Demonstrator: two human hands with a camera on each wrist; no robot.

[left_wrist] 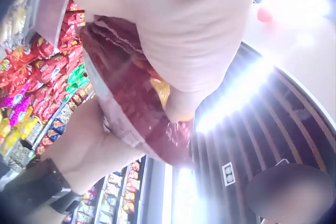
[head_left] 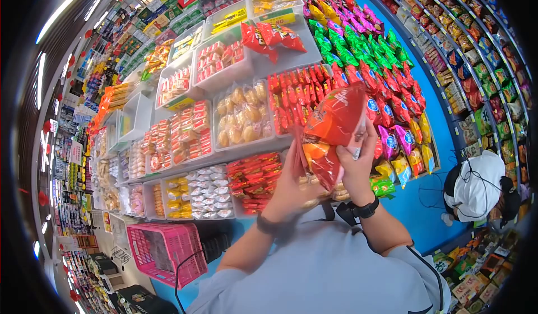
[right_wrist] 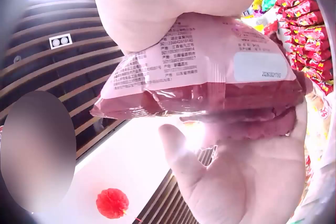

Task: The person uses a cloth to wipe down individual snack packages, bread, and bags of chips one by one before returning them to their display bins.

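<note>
A red and orange snack bag point(head_left: 334, 126) is held up tilted in front of the body, between both hands. My right hand point(head_left: 360, 160) grips its side and lower edge. My left hand point(head_left: 284, 186), blurred, is at the opposite side, its fingers round a dark red folded edge. In the right wrist view the left hand's thumb point(right_wrist: 178, 148) stands off the bag. The bag's back, with a printed panel and a pale date label point(right_wrist: 262, 67), faces the right wrist camera. Part of the left fingers is hidden behind the bag.
A display of snack bins spreads ahead, with red bags point(head_left: 372, 84), green bags point(head_left: 358, 44) and wrapped cakes point(head_left: 242, 115). Two loose red bags point(head_left: 273, 38) lie on a bin lid. A pink basket point(head_left: 166, 250) stands at lower left. Shelves point(head_left: 493, 62) and a person in white point(head_left: 476, 185) are right.
</note>
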